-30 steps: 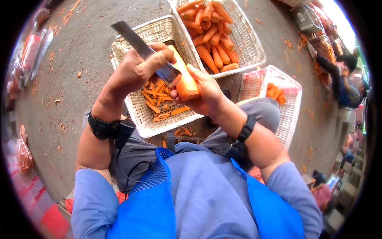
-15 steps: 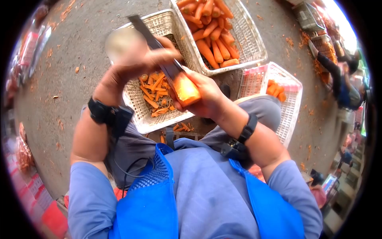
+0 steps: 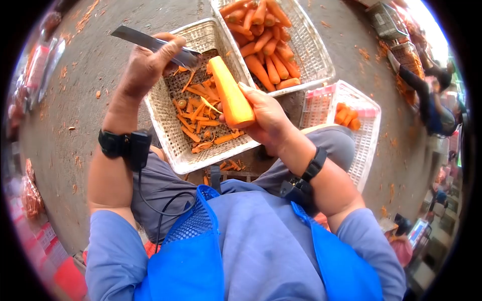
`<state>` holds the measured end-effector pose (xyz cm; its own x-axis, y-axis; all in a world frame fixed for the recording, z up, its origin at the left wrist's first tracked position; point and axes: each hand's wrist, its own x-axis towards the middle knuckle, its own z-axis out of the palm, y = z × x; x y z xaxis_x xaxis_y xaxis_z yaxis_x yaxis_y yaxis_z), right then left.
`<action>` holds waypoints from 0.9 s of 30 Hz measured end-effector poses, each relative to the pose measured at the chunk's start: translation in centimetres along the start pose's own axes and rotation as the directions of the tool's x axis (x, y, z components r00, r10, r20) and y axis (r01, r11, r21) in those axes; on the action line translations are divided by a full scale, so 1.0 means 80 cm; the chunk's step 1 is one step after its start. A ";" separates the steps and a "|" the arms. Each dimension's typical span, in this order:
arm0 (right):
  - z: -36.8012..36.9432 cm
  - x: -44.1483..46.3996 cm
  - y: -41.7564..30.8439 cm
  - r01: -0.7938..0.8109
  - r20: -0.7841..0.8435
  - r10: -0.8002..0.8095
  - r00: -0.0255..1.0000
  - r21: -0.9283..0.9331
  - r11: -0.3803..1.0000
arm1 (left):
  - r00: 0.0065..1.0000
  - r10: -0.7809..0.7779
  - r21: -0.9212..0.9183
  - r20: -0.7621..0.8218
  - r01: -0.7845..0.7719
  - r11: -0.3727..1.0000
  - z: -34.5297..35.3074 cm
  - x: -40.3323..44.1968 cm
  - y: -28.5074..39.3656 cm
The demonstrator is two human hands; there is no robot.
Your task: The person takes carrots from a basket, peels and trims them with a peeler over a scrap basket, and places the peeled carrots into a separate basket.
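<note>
Clock positions run from your lap, 12 straight ahead. Your left hand [image 3: 266, 113] has its fingers closed round the broad lower part of a peeled carrot [image 3: 230, 93], thumb along its side; the carrot lies at 12 o'clock, narrow end pointing to 11, above the right side of the peelings basket [image 3: 173, 148]. Your right hand [image 3: 145, 65], at 11, has its fingers closed on a long flat metal tool [image 3: 131, 36], thumb pressed on it; the tool's near end sits by the carrot's narrow end, a gap visible between them. Orange peelings [image 3: 198, 113] are spread inside the basket. At 12 to 1, the larger basket [image 3: 319, 57] holds a heap of whole carrots [image 3: 273, 50] and adjoins the peelings basket. At 1, a smaller white-and-pink basket [image 3: 369, 135] holds a few carrot pieces [image 3: 346, 116]. All three baskets stand on the grey ground [image 3: 65, 115], scraps scattered about. At 2, near the edge of view, a dark-clothed shape [image 3: 439, 113] appears to be another person; blur limits the reading.
</note>
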<state>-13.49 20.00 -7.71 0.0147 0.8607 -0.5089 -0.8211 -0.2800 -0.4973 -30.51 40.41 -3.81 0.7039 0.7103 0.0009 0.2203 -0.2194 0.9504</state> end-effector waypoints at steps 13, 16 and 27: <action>0.004 0.015 0.019 -0.203 0.135 0.197 0.971 0.032 0.979 | 0.933 -0.204 -0.148 0.297 0.256 0.955 0.014 -0.002 -0.008; 0.006 0.009 0.016 -0.264 0.110 0.263 0.958 -0.010 0.965 | 0.972 -0.169 -0.125 0.164 0.191 0.974 -0.030 0.025 -0.067; -0.015 0.021 0.009 -0.035 0.066 0.035 0.997 -0.008 0.999 | 0.975 -0.033 -0.109 0.220 0.058 0.992 0.018 -0.015 0.000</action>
<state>-13.39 20.73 -9.76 -0.0520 0.8764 -0.4788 -0.8165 -0.3134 -0.4848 -30.39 38.58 -4.22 0.8278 0.5523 -0.0989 0.1857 -0.1034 0.9772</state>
